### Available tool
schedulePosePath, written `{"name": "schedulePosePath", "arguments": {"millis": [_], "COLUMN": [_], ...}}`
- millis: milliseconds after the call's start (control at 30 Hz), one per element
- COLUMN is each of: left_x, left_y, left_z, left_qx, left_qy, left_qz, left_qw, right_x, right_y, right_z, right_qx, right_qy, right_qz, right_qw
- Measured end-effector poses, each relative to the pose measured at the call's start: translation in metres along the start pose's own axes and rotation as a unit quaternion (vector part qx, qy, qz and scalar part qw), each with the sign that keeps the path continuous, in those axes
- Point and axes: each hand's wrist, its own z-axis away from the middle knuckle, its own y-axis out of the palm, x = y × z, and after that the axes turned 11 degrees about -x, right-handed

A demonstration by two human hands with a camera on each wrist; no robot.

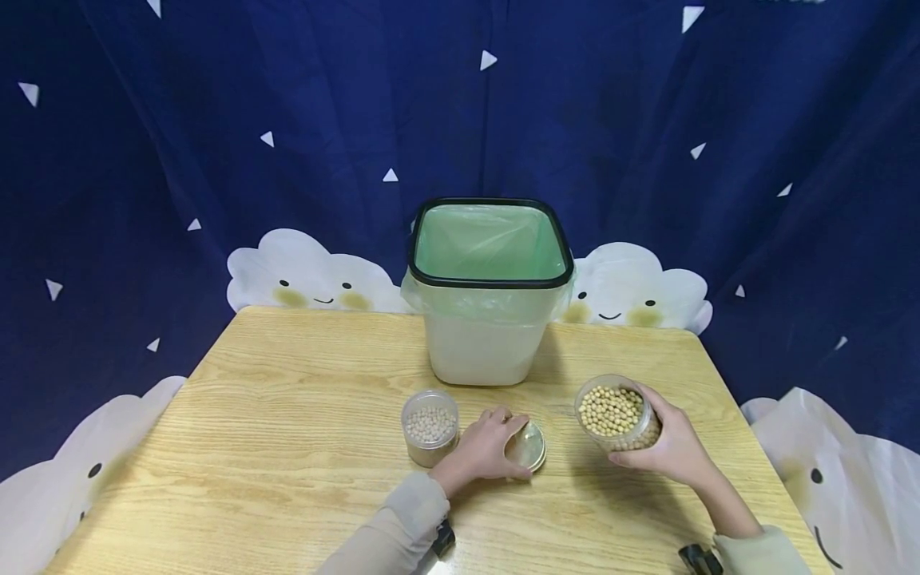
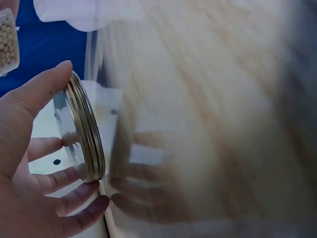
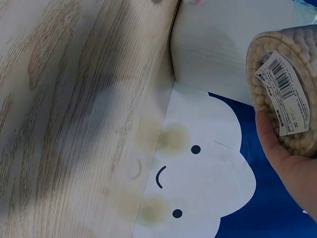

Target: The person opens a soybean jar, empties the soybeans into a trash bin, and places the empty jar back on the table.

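My left hand grips a small stack of round gold-rimmed lids by the edge. The left wrist view shows the thumb at one side of the lids and the fingertips at the other; whether they touch the table I cannot tell. My right hand holds a lidless clear jar of yellowish, soybean-like balls above the table, its mouth tilted towards the head camera. On the base of this jar is a white barcode label. Left of the left hand stands another uncovered clear jar with paler balls.
At the back of the wooden table stands a white bin with a black rim and a pale green liner bag. A dark blue curtain with clouds and triangles hangs behind and at both sides.
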Motion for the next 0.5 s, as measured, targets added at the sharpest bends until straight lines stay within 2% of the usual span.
{"name": "schedulePosePath", "arguments": {"millis": [133, 267, 367, 500], "left_x": [-0.002, -0.004, -0.005, -0.007], "left_y": [0.001, 0.0, -0.002, -0.009], "left_z": [-0.001, -0.002, -0.001, -0.001], "left_qx": [0.021, 0.035, 0.022, -0.015], "left_qy": [-0.007, -0.018, -0.021, -0.023], "left_qz": [-0.036, -0.043, -0.035, -0.001], "left_qw": [0.9991, 0.9983, 0.9989, 0.9996], "right_x": [0.0, -0.001, 0.0, 0.0], "right_y": [0.0, 0.0, -0.001, -0.003], "right_z": [0.0, 0.0, -0.001, -0.002], "right_qx": [-0.001, -0.004, -0.005, -0.004], "right_qy": [0.005, 0.005, 0.001, 0.003], "right_qz": [-0.001, -0.002, -0.01, -0.017], "right_qw": [1.0, 1.0, 1.0, 1.0]}}
